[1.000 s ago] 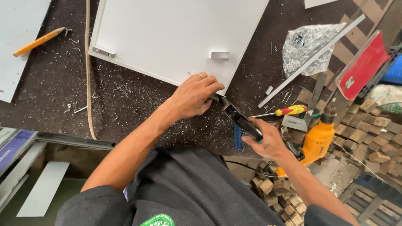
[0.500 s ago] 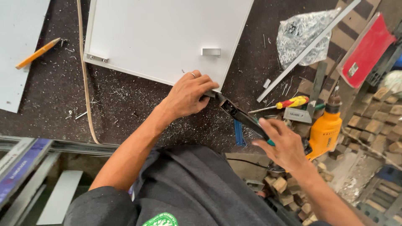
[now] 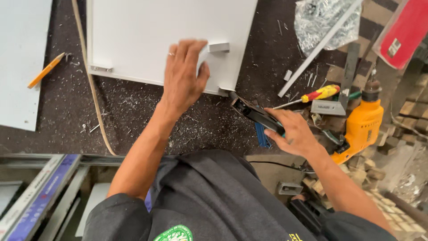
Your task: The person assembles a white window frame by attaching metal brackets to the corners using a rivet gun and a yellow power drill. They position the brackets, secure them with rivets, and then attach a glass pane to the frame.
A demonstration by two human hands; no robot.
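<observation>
Two hands: left hand (image 3: 182, 76) on white panel (image 3: 147, 35), right hand (image 3: 292, 131) w/ black tool (image 3: 254, 112).

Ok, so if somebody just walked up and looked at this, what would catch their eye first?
Probably the big white panel lying flat on the dark, shaving-strewn worktop, with the left hand spread on its near edge. Next, the right hand gripping a black hand tool pushed up to the panel's corner. To the right, an orange power drill stands out amid the clutter, with a red and yellow screwdriver beside it.
</observation>
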